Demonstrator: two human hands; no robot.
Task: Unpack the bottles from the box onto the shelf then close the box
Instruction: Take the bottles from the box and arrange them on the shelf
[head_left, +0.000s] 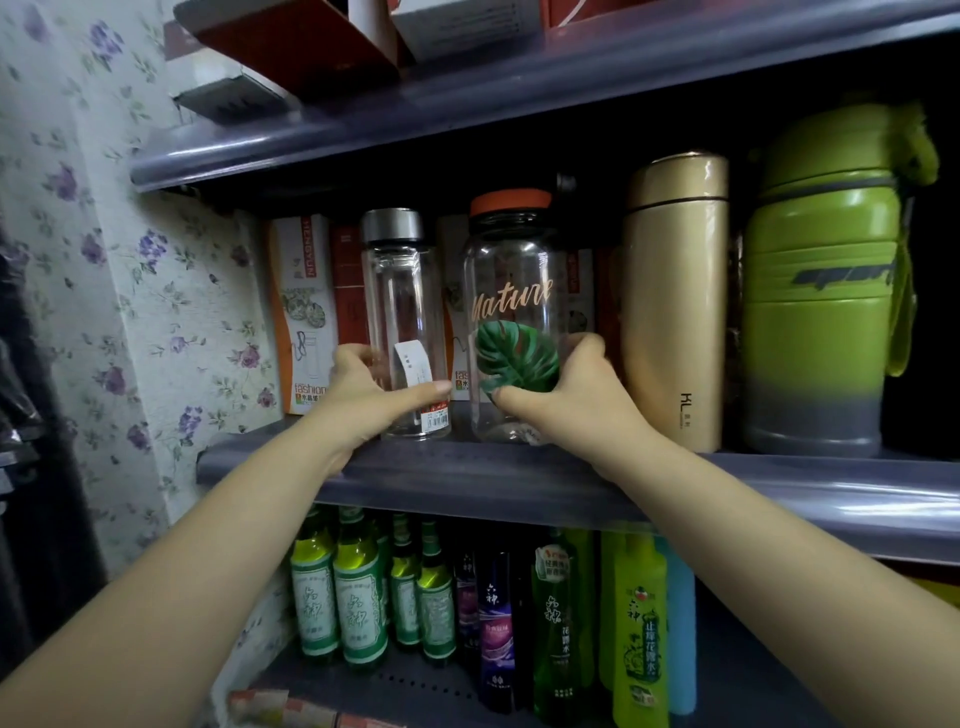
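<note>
1. Head view: shelf (519, 480) holds both clear bottles upright, near its front edge.
2. Right hand (566, 400) wraps leaf bottle (511, 317); left hand (363, 400) wraps slim bottle (405, 332).
3. Step: placing. Next, likely release both; box unseen.

L hand (363, 395) grips slim bottle (402, 312), R hand (566, 395) Nature bottle (511, 291), on shelf (519, 483).

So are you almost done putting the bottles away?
Partway, it seems. The gold flask and green jug stand ungripped on the shelf, though whether they came from the box is unclear. The left hand grips the silver-capped clear bottle; the right hand grips the orange-lidded "Nature" bottle. The box is out of view, so closing it looks left.
</note>
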